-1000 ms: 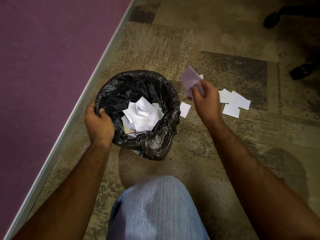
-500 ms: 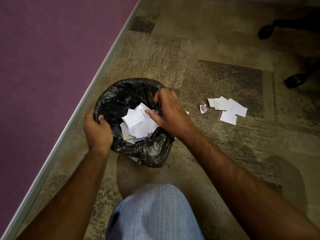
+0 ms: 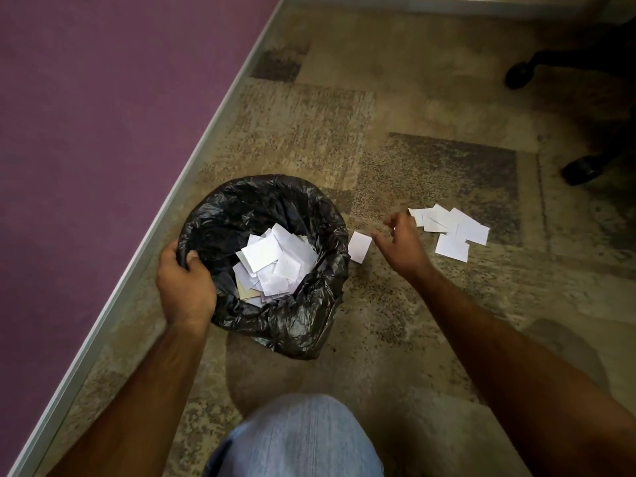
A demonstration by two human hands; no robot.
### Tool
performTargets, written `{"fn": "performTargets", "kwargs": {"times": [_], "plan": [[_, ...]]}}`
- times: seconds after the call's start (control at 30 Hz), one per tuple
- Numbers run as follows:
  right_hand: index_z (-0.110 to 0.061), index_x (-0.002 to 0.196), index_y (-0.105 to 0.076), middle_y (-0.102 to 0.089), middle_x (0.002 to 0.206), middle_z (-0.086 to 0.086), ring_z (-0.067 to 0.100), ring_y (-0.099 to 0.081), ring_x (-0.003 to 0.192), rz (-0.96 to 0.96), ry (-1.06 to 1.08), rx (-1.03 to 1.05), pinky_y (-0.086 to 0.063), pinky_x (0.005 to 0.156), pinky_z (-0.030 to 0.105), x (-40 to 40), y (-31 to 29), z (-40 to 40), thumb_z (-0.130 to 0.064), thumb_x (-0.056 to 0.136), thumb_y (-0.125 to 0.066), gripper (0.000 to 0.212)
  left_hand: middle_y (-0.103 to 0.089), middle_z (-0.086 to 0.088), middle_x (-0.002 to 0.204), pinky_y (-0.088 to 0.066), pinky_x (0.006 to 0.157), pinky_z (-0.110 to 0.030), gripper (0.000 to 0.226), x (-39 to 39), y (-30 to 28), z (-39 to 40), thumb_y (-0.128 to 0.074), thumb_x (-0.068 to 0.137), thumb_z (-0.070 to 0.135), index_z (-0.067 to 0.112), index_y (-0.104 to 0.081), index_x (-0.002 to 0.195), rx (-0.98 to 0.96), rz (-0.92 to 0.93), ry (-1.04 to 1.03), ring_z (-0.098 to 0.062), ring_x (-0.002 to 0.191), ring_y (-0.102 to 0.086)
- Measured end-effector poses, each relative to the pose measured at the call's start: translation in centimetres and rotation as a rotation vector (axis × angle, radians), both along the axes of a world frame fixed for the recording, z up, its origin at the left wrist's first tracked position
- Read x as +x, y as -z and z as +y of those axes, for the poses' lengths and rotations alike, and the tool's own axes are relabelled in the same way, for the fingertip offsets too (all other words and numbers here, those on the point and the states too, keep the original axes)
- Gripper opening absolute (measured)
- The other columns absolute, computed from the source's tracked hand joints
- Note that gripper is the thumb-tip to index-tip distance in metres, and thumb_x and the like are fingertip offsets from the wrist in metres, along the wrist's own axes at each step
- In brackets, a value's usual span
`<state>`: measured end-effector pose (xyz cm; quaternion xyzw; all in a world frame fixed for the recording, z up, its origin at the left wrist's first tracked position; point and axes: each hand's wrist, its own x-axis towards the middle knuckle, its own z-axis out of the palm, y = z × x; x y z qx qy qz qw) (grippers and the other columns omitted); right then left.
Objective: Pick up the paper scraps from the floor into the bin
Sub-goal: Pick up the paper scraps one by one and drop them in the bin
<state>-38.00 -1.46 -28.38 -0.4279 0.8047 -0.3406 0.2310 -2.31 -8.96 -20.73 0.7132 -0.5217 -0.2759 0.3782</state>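
Most scraps [image 3: 275, 263] lie in the bin [image 3: 330, 215], left hand [image 3: 184, 287] gripping its rim; right hand [image 3: 401, 242] open and empty, one scrap [image 3: 359, 246] and a pile [image 3: 451, 230] left on the floor

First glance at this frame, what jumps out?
The black-lined bin at centre-left, half full of white paper scraps, with the left hand gripping its near rim. Right of it, the open right hand hovers between one loose scrap and a small pile on the carpet.
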Motion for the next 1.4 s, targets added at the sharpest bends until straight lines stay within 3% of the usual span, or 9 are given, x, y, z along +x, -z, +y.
{"fn": "performTargets", "kwargs": {"times": [0.13,0.23,0.37,0.5,0.67,0.83,1.0,1.27,1.4], "plan": [[-0.019,0.114,-0.052,-0.059,0.117,0.010,0.024,-0.061,0.096,-0.004,-0.073,0.136,-0.054,0.085,0.041,-2.0,2.6,0.4,-0.027,0.093,-0.069,0.028,-0.066,-0.010,0.126,-0.043,0.089,-0.026,0.032,-0.1,-0.1,0.0,-0.050,0.107,0.020,0.011,-0.059,0.136,-0.010,0.010,0.000,-0.022,0.111,-0.062],[-0.013,0.123,-0.058,-0.049,0.137,0.016,0.029,-0.057,0.112,0.076,-0.092,0.260,-0.044,0.091,0.031,-2.9,3.8,0.0,-0.018,0.093,-0.067,0.032,-0.065,-0.009,0.128,-0.042,0.091,-0.026,0.033,-0.2,-0.3,0.0,-0.050,0.107,0.020,0.011,-0.058,0.138,-0.015,0.002,-0.001,-0.020,0.111,-0.059],[-0.029,0.133,-0.059,-0.034,0.152,0.021,0.044,-0.052,0.130,0.180,-0.063,0.304,-0.046,0.110,0.049,-3.7,4.6,-1.3,-0.026,0.093,-0.068,0.041,-0.064,-0.002,0.127,-0.045,0.091,-0.027,0.033,-0.2,-0.2,0.0,-0.050,0.108,0.021,0.016,-0.057,0.139,-0.017,0.047,-0.006,-0.017,0.112,-0.060],[-0.028,0.145,-0.054,-0.018,0.165,0.022,0.046,-0.043,0.142,0.175,-0.092,0.472,-0.039,0.117,0.050,-4.8,4.5,-3.0,-0.027,0.093,-0.067,0.054,-0.063,0.004,0.123,-0.046,0.084,-0.019,0.033,-0.2,-0.1,-0.1,-0.051,0.108,0.021,0.018,-0.057,0.140,-0.019,0.094,-0.024,-0.012,0.108,-0.061],[-0.006,0.145,-0.054,-0.040,0.157,0.022,0.037,-0.041,0.145,0.145,-0.243,0.522,-0.037,0.117,0.042,-4.4,4.7,-4.2,-0.018,0.096,-0.065,0.051,-0.063,0.005,0.122,-0.042,0.071,-0.005,0.034,-0.3,0.0,0.0,-0.051,0.109,0.020,0.016,-0.056,0.142,-0.011,0.099,-0.029,0.002,0.093,-0.059],[-0.013,0.149,-0.050,-0.037,0.158,0.018,0.038,-0.047,0.139,0.160,-0.323,0.518,-0.040,0.113,0.041,-1.8,5.4,-5.2,-0.025,0.094,-0.068,0.059,-0.065,0.005,0.123,-0.045,0.079,-0.013,0.032,-0.1,0.4,-0.3,-0.052,0.108,0.022,0.018,-0.058,0.140,-0.021,0.106,-0.014,-0.010,0.107,-0.062],[-0.035,0.156,-0.036,-0.016,0.169,0.015,0.049,-0.015,0.152,0.286,-0.503,0.583,-0.027,0.121,0.062,1.7,6.8,-5.4,-0.042,0.094,-0.068,0.071,-0.066,0.003,0.125,-0.053,0.097,-0.032,0.033,0.2,0.7,-0.6,-0.052,0.108,0.024,0.020,-0.057,0.140,-0.013,0.106,-0.013,-0.014,0.111,-0.064],[-0.022,0.155,-0.039,-0.029,0.165,0.009,0.037,-0.029,0.149,0.446,-0.590,0.553,-0.047,0.112,0.049,3.4,6.1,-2.9,-0.023,0.103,-0.058,0.056,-0.066,0.005,0.121,-0.049,0.086,-0.020,0.031,-0.1,0.2,-0.6,-0.052,0.108,0.020,0.018,-0.059,0.139,-0.006,0.127,-0.013,-0.010,0.107,-0.063],[-0.014,0.144,-0.052,-0.048,0.146,0.010,0.032,-0.046,0.132,0.497,-0.590,0.518,-0.055,0.097,0.041,4.3,5.3,-2.4,-0.015,0.100,-0.061,0.045,-0.068,0.005,0.122,-0.049,0.081,-0.015,0.031,0.0,0.3,-0.6,-0.052,0.108,0.022,0.020,-0.059,0.138,0.000,0.131,-0.005,-0.009,0.106,-0.065]]}}
